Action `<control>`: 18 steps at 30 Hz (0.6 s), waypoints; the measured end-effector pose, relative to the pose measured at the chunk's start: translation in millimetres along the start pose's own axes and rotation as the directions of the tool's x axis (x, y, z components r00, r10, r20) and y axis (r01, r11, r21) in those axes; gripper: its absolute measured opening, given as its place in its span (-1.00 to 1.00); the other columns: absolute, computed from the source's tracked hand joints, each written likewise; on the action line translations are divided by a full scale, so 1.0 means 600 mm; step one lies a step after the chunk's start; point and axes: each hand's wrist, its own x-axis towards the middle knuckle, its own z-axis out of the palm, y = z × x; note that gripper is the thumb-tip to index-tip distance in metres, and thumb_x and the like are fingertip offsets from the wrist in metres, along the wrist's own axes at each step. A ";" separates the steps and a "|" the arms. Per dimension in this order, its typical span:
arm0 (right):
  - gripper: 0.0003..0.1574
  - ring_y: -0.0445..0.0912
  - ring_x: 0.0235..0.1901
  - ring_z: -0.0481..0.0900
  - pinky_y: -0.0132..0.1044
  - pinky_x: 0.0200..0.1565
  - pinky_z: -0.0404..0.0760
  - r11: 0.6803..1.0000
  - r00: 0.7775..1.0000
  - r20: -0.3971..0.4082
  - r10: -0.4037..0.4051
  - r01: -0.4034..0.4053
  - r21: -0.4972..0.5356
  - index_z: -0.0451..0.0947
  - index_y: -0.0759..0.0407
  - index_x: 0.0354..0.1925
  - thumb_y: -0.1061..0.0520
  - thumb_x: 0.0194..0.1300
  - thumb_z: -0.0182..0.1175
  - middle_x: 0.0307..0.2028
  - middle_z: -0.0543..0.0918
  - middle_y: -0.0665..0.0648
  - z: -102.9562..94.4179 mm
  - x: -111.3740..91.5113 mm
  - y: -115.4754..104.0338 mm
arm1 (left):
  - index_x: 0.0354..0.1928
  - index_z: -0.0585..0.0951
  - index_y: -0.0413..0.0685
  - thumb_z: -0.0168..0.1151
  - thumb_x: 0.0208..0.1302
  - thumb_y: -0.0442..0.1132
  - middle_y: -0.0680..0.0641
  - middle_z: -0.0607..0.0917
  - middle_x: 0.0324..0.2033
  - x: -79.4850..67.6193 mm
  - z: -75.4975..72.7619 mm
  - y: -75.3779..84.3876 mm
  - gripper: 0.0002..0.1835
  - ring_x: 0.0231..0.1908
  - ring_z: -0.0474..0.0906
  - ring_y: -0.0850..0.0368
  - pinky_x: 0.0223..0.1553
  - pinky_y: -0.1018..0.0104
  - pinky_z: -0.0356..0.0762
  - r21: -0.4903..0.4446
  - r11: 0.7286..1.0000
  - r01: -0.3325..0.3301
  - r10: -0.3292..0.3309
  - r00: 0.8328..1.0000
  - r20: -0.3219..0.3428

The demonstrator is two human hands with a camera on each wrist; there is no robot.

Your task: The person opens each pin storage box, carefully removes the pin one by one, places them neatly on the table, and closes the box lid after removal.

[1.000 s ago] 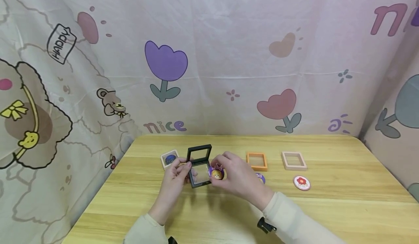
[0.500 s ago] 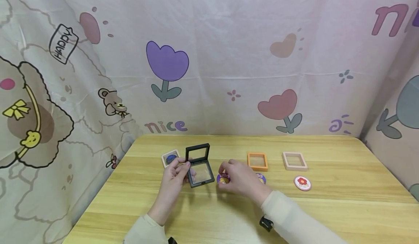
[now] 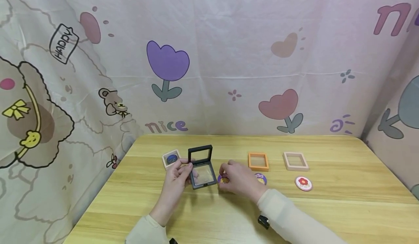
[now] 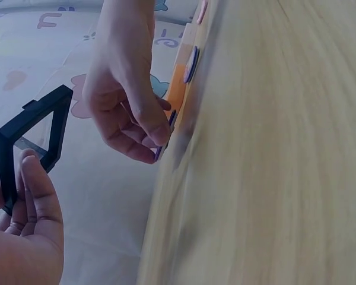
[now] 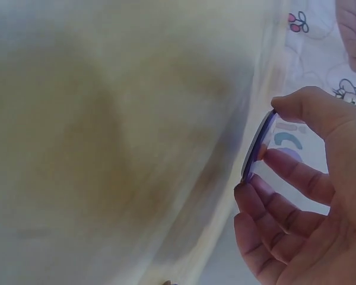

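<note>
In the head view my left hand grips the left side of a black hinged display frame with clear film in it. The frame's lid stands raised, and the frame is held up above the table. My right hand pinches a purple round badge with a cartoon picture, just right of the frame and apart from it. The right wrist view gives the badge edge-on between thumb and fingertips, close over the wood. Fingers cover part of its picture.
An orange square frame and a pale pink one lie at the back right. A purple badge and a red-flower badge lie in front. Behind my left hand is a pale frame around a dark blue badge.
My right hand has drawn the purple badge right and down, away from the black frame toward the table. The left hand still holds the frame, shifted slightly.
</note>
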 end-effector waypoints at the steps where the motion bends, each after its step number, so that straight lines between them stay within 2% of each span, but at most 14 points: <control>1: -0.64 -0.22 -0.45 0.38 -0.39 -0.46 0.40 1.000 1.000 0.002 -0.001 0.001 -0.004 0.71 0.06 -0.16 -0.05 0.14 0.55 -0.41 0.51 -0.09 0.002 0.001 0.000 | 0.25 0.50 -0.37 0.03 0.68 -0.31 0.08 0.74 -0.43 0.000 0.001 -0.001 -0.70 -0.33 0.69 0.19 -0.27 0.40 0.70 0.001 1.000 0.001 -0.001 1.000 0.003; 18: -0.63 -0.19 -0.40 0.48 -0.37 -0.43 0.49 0.997 1.000 0.012 -0.023 0.024 -0.073 0.70 0.09 -0.20 -0.04 0.12 0.60 -0.32 0.63 0.00 0.013 0.007 -0.008 | 0.25 0.52 -0.35 0.04 0.68 -0.31 0.08 0.72 -0.44 -0.002 0.005 -0.008 -0.70 -0.36 0.66 0.20 -0.30 0.40 0.68 0.004 1.000 -0.002 0.002 1.000 0.029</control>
